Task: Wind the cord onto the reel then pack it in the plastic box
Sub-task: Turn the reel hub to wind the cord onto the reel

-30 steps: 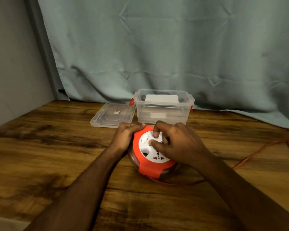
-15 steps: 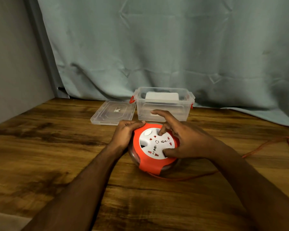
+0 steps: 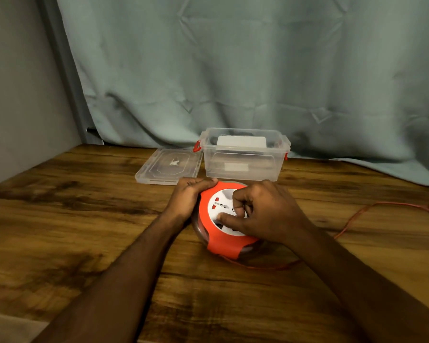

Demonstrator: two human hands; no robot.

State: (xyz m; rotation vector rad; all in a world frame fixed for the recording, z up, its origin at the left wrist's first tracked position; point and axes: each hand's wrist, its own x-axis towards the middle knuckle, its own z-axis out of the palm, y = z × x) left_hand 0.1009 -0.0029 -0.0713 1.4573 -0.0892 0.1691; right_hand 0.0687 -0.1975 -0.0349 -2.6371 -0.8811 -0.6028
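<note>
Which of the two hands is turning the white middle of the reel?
The right hand; its fingers pinch the white centre, while the left hand only steadies the orange rim.

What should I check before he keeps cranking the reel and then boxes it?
1. Reel steadied: ok, the left hand grips its orange rim.
2. Winding grip: ok, the right hand has fingers on the white face.
3. Cord fully wound: not ok, loose cord trails to the right on the table.
4. Cord free of snags: cannot tell, it runs out of view at the right edge.
5. Box open: ok, the lid lies beside it.
6. Box empty: not ok, a white item seems to be inside.
</note>
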